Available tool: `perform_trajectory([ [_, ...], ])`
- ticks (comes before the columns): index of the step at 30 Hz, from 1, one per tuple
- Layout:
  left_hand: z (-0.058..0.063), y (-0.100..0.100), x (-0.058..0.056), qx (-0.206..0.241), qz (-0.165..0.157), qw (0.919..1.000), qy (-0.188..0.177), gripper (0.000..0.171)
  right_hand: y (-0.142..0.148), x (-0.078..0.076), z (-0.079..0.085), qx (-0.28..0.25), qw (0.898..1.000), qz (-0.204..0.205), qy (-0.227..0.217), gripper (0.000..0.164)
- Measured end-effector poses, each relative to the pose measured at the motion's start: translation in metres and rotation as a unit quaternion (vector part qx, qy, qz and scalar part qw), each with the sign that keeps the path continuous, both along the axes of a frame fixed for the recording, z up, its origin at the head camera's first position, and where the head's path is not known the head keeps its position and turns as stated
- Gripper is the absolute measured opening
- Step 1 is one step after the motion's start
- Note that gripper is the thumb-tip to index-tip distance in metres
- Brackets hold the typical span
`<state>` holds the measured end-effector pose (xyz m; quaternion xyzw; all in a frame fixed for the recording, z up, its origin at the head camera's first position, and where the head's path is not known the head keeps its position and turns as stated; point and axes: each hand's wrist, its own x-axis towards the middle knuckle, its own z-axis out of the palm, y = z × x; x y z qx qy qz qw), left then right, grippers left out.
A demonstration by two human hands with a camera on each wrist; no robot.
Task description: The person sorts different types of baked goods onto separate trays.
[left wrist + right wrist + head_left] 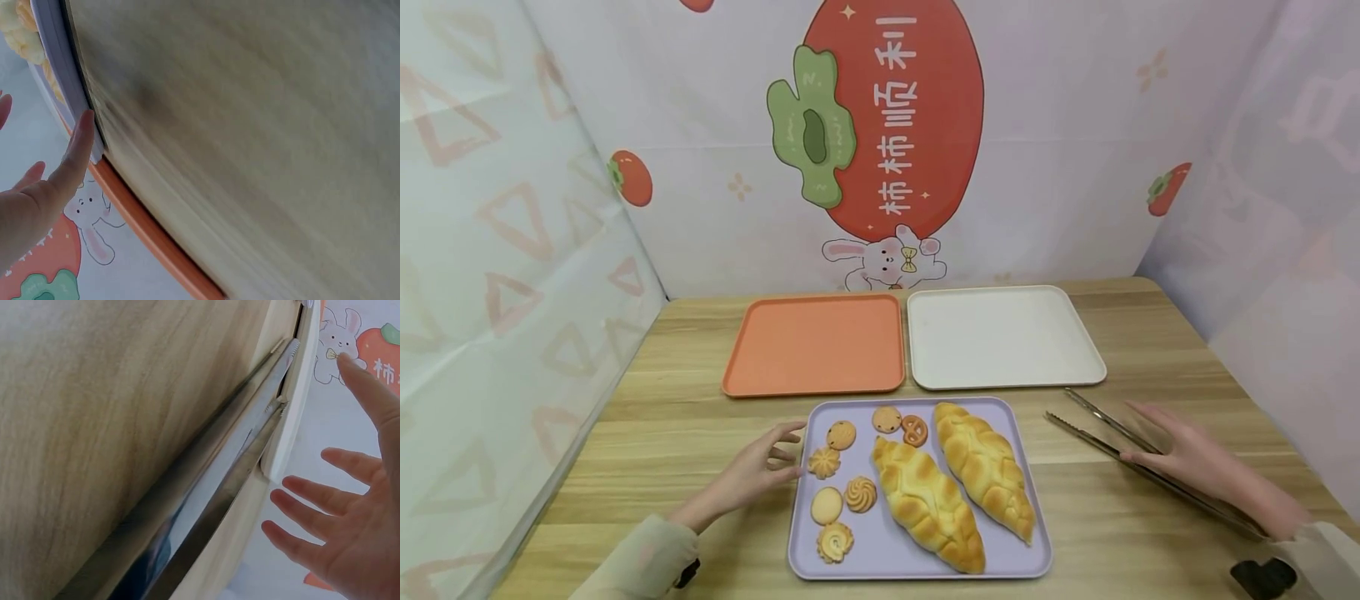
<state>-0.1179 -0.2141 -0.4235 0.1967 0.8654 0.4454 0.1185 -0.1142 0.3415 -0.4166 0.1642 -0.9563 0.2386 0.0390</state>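
Note:
On the lavender tray (1026,565) lie two braided loaves (928,504), several cookies (861,494) and a small pretzel (915,431). My left hand (748,477) is at the tray's left side, its fingers spread; in the left wrist view a fingertip (86,122) rests right at the tray's outer rim. Metal tongs (1093,437) lie on the table right of the tray, their arms apart and toothed tips pointing away from me. Over them hovers my right hand (1195,458), fingers loosely spread, holding nothing in the right wrist view.
Behind the lavender tray stand an orange tray (820,346) on the left and a white tray (1003,337) on the right, side by side. The wooden table (647,467) backs onto a printed cloth (1052,150), with cloth walls at both sides.

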Motion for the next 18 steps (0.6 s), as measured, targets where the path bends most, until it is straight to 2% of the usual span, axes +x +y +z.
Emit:
perform_trajectory([
  [5, -0.0002, 0.0029, 0.0009, 0.049, 0.002, 0.9964, -0.069, 0.057, 0.0037, 0.0006, -0.0051, 0.013, 0.999, 0.011, 0.038, 0.073],
  [9, -0.0023, 0.0035, 0.0021, 0.077, 0.003, 0.99, -0.118, 0.059, 0.0056, 0.0023, -0.0068, 0.015, 1.0, 0.014, 0.009, 0.075],
  [13, -0.0058, 0.0038, 0.0032, 0.087, 0.003, 0.9868, -0.137, 0.063, 0.007, 0.005, -0.0095, 0.019, 1.0, 0.011, -0.02, 0.079],
  [18, -0.0096, 0.0045, 0.0036, 0.101, 0.019, 0.9817, -0.16, 0.064, 0.0079, 0.0058, -0.0111, 0.024, 0.999, 0.01, -0.041, 0.083],
])
